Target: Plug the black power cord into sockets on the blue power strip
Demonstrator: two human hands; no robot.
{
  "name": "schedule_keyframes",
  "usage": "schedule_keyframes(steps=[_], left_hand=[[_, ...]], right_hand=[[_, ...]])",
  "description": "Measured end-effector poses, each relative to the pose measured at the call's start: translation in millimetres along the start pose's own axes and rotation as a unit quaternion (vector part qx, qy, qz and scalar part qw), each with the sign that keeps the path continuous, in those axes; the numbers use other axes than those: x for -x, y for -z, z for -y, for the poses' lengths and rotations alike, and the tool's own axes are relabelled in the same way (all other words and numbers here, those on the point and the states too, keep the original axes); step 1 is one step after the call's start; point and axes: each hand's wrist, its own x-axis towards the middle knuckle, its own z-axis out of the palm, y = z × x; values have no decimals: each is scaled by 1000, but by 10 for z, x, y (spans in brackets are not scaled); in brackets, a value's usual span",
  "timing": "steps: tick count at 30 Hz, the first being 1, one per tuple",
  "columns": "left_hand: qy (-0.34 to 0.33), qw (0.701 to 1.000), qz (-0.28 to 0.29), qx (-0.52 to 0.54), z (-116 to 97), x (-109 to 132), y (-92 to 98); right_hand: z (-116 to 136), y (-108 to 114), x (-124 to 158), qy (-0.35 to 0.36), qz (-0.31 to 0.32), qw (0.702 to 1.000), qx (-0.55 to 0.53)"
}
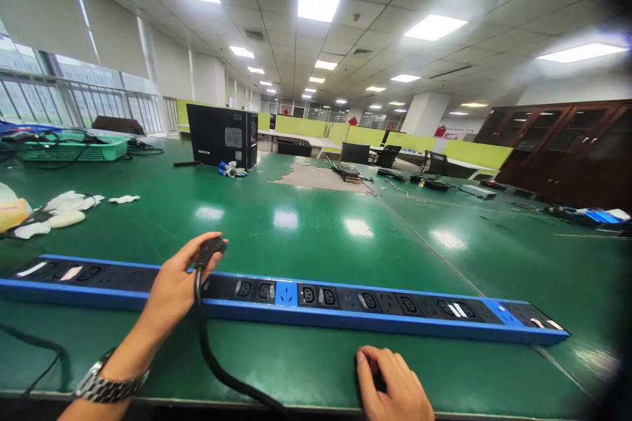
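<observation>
My left hand (170,289), with a metal-band watch (111,378) on its wrist, is closed on a black power plug (210,250) and holds it above a long blue power strip (345,323). From the plug a thick black cable (210,355) hangs down across the strip and past the table's front edge. Black socket panels and a few blue ones line the strip's upper face, with white labels or tape in places. My right hand (392,381) rests near the front edge, below the strip and apart from it, its fingers curled in with nothing visible in them.
A black computer case (217,135) stands at the back of the green table (306,230). To the left are a green basket (74,148) with cables and some white gloves (64,207). Loose devices and cords lie at the far right. A thin cable (39,339) lies front left.
</observation>
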Motion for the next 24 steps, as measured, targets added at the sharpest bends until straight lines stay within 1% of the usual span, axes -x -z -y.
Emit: schedule_keyframes(steps=[3,5,7,9,11,14,18,22,24], left_hand=[[-5,996,69,-63,237,71,161],[-23,989,102,-105,352,116,193],[-54,981,122,-142,415,142,191],[-82,972,140,-168,433,147,180],[-100,965,154,-188,423,140,176],[-116,955,173,-212,384,127,187],[-133,944,194,-232,345,113,203],[-138,939,217,-227,372,108,221],[-141,938,221,-228,400,119,229]], right_hand=[[-33,11,-6,31,8,999,10],[-41,16,-8,38,14,999,14],[-33,19,-6,22,18,999,18],[-21,21,-5,9,20,1000,21],[-21,25,-12,16,23,999,23],[-40,33,-33,35,25,999,27],[-16,30,-59,24,35,999,21],[142,-7,-92,5,51,998,-36],[270,-37,-136,22,62,994,-82]])
